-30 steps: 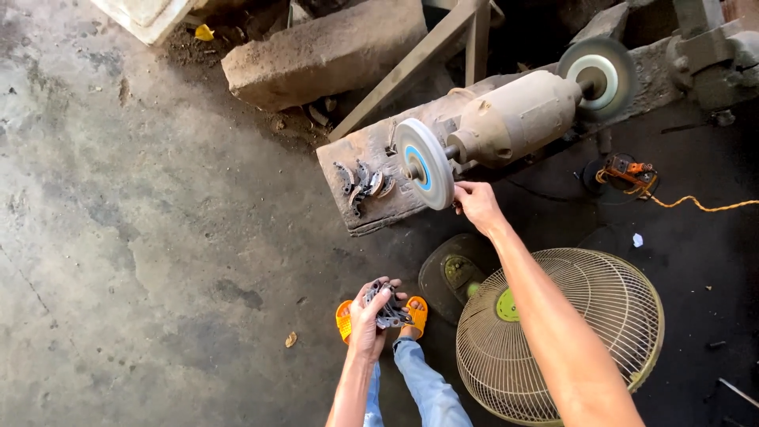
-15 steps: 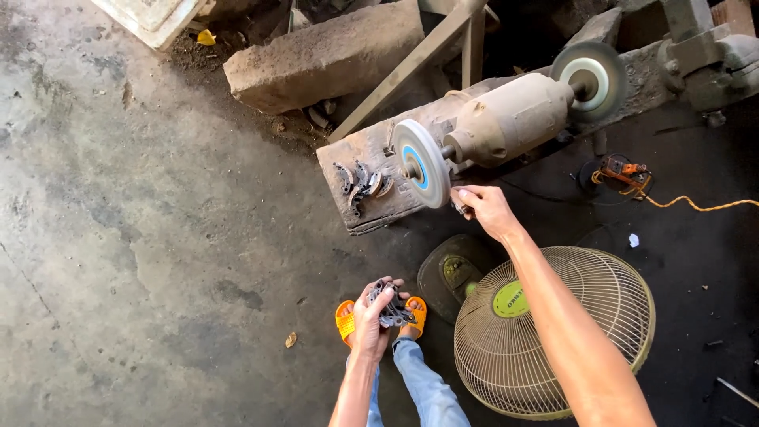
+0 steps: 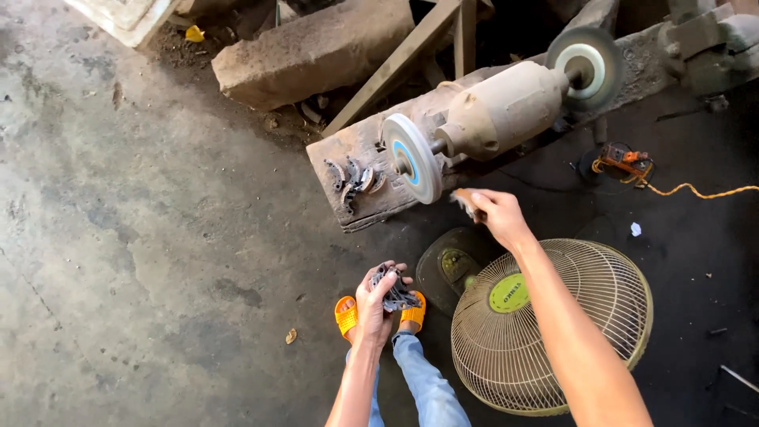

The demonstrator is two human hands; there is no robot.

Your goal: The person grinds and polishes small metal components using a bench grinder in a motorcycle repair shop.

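My left hand is closed around a bunch of small grey metal pieces, held low over my orange sandals. My right hand is raised beside the white grinding wheel of a dusty bench grinder and pinches a small brownish piece just right of the wheel's lower edge. A few more metal pieces lie on the wooden block left of the wheel. The grinder's second wheel sits at the far end.
A beige floor fan lies grille-up under my right forearm. A stone block and wooden beams lie beyond the grinder. An orange cable and plug trail at right. Bare concrete floor spreads left.
My right hand has drawn slightly back and down from the grinding wheel, with the small piece now showing at its fingertips. My left hand has stayed put with the metal pieces.
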